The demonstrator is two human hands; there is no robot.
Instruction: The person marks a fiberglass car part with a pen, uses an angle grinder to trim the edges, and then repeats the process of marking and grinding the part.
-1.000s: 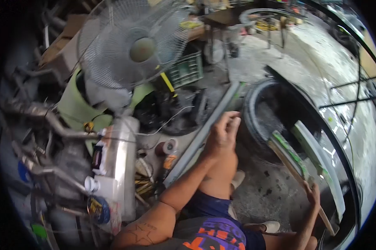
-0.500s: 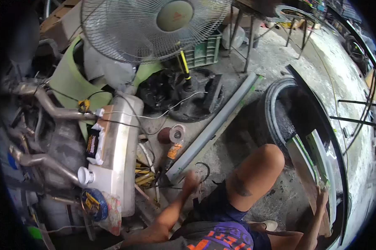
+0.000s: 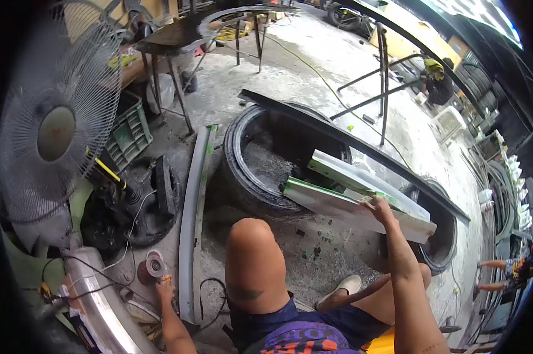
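At the lower left, my left hand (image 3: 167,292) is closed round the orange-marked body of an angle grinder (image 3: 155,266), whose disc faces up near the floor. My right arm reaches forward, and my right hand (image 3: 378,209) grips the edge of a pale metal piece with green edges (image 3: 349,213). A second green-edged piece (image 3: 361,177) lies just beyond it. Both pieces rest across the black tyre-like rings. A long grey metal strip (image 3: 193,218) lies on the floor between the grinder and my raised knee.
A large fan (image 3: 56,134) stands at the left above a green crate (image 3: 128,133). A long black bar (image 3: 349,138) crosses the round black tub (image 3: 237,159). A silver tank (image 3: 101,301) is at lower left. Other people are at the right: one crouching (image 3: 437,85), one's legs (image 3: 494,276).
The view has swung right. My left hand has moved onto the grinder and closed on it. My right hand still holds the green-edged piece.
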